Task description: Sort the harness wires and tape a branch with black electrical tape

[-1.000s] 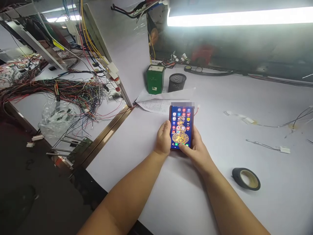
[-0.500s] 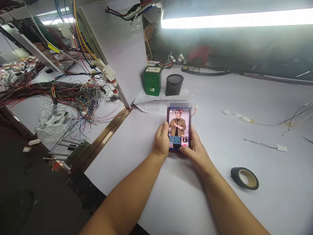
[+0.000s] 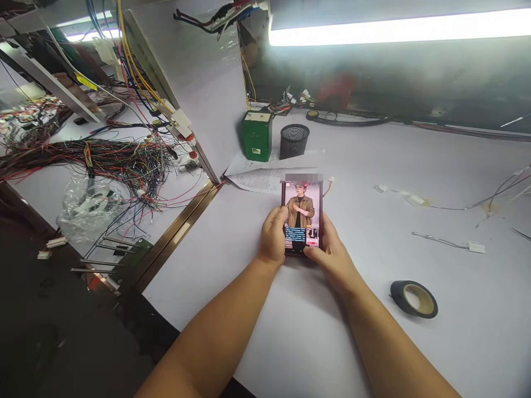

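A smartphone [image 3: 299,215] is held upright over the middle of the white table, its lit screen facing me. The screen shows a person in a brown jacket, with blocks of text and a small inset picture below. My left hand [image 3: 272,236] grips the phone's left edge, thumb along the side. Around the right edge and lower corner wraps my right hand [image 3: 332,249], its thumb over the bottom of the screen. The fingers behind the phone are hidden. Just beyond the phone lie printed paper sheets [image 3: 261,179] and a small connector with a red wire [image 3: 328,185].
A green box [image 3: 257,138] and a black mesh cup [image 3: 293,142] stand at the back. To the right lie a roll of black tape [image 3: 396,296] and a white connector with a lead [image 3: 476,247]. Wire bundles [image 3: 120,157] and a plastic bag [image 3: 89,207] fill the left bench.
The view has shifted very slightly. Both hands keep the same hold on the phone, and the pictured person's arms on the screen have moved a little.
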The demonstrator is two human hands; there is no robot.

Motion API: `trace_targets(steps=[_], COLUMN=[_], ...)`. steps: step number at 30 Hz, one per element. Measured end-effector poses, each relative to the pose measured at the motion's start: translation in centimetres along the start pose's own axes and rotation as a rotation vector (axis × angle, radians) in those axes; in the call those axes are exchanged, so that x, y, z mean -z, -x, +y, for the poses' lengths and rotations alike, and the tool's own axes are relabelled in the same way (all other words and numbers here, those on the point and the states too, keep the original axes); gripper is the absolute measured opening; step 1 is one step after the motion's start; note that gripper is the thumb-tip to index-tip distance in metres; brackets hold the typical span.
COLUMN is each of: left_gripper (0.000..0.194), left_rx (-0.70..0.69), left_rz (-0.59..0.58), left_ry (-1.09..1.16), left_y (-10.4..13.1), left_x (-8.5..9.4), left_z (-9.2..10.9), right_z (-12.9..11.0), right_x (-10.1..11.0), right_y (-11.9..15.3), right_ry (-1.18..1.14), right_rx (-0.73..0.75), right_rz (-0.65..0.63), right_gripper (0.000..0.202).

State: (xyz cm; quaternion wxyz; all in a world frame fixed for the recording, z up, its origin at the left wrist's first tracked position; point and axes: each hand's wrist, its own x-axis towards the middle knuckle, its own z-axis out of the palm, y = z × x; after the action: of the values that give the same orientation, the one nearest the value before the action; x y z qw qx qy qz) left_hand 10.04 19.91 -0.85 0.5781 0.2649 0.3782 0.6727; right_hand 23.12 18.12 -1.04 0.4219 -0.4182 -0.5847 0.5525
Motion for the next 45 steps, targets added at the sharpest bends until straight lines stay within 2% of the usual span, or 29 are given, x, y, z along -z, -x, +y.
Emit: trace_targets(steps=[4, 12, 18, 31, 34, 37, 40, 43, 45], left_gripper=[0.014, 0.014, 0.011, 0.02, 0.032, 0.041, 0.044, 0.049, 0.051], left_rx=[0.028, 0.018, 0.034, -0.008, -0.004, 0.009, 0.02, 0.039, 0.074], left_rz=[-0.011, 0.004, 0.011, 0.001, 0.023, 0.024, 0.044, 0.11, 0.166], left_ry=[-0.04, -0.079, -0.043, -0.028, -0.014, -0.013, -0.022, -0.04, -0.063], left_y=[0.1, 0.0, 0.1, 0.0, -0.2, -0.2, 0.0, 0.4, 0.8], left_x=[0.1, 0.0, -0.2, -0.1, -0.1, 0.1, 0.5, 0.9, 1.2], left_z=[0.3, 0.4, 0.6, 0.1, -0.3, -0.6, -0.8, -1.0, -1.1], right_z=[-0.2, -0.3, -0.9, -0.6, -0.1, 0.4, 0.5, 0.9, 1.7], right_x=[0.0, -0.1, 0.0, 0.1, 0.1, -0.1, -0.2, 0.2, 0.7], right_y=[-0.1, 0.0, 0.1, 0.0, 0.0, 0.0, 0.1, 0.5, 0.8], right_ry=[-0.001, 0.001, -0.006, 0.007, -0.015, -0.033, -0.039, -0.019, 0.078], right_rx=[0.005, 0.009, -0.042, -0.018, -0.007, 0.004, -0.058, -0.154, -0.175], right_rz=[0.0, 0.002, -0.011, -0.006, -0.019, 0.036, 0.095, 0.172, 0.226], right_gripper=[0.084, 0.082, 0.084, 0.082, 0.08, 0.073, 0.067, 0.065, 0.064])
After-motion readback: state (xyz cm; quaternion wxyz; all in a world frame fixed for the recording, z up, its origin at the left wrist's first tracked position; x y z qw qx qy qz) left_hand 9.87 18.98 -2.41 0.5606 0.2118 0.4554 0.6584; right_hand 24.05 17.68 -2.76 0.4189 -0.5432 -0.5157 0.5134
